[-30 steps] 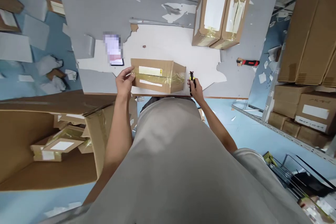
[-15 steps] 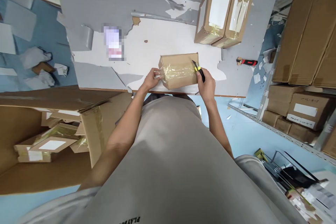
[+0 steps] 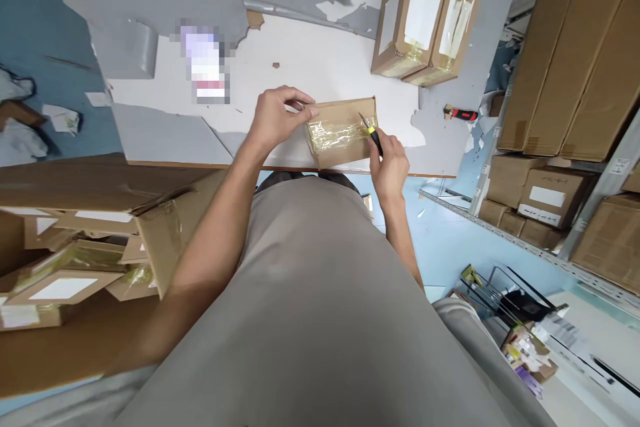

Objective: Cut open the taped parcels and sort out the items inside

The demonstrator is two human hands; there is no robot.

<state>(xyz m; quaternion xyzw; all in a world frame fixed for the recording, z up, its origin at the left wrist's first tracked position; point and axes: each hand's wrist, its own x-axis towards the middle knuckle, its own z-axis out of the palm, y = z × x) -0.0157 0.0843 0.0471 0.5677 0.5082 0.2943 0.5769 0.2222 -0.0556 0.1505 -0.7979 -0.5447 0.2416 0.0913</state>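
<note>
A small cardboard box [image 3: 345, 110] with shiny clear tape along its top lies near the table's front edge. My left hand [image 3: 280, 117] is at its far left corner, the thumb resting on the corner and the fingers bent just beyond the edge. A black and yellow utility knife [image 3: 374, 139] is in my right hand [image 3: 391, 163], whose fingers are wrapped around the handle. Its blade points up and left over the box top, beside the tape; whether the blade touches the cardboard I cannot tell.
Two taped boxes with white labels [image 3: 423, 10] stand at the table's back right. A red and black cutter [image 3: 461, 113] lies at the right edge. To the left is a large open carton [image 3: 150, 227] holding smaller boxes. Shelving with boxes [image 3: 547, 193] stands at right.
My left hand has moved from the box's left end up to its far left corner. The knife in my right hand has shifted slightly left across the box. The whole view has shifted somewhat.
</note>
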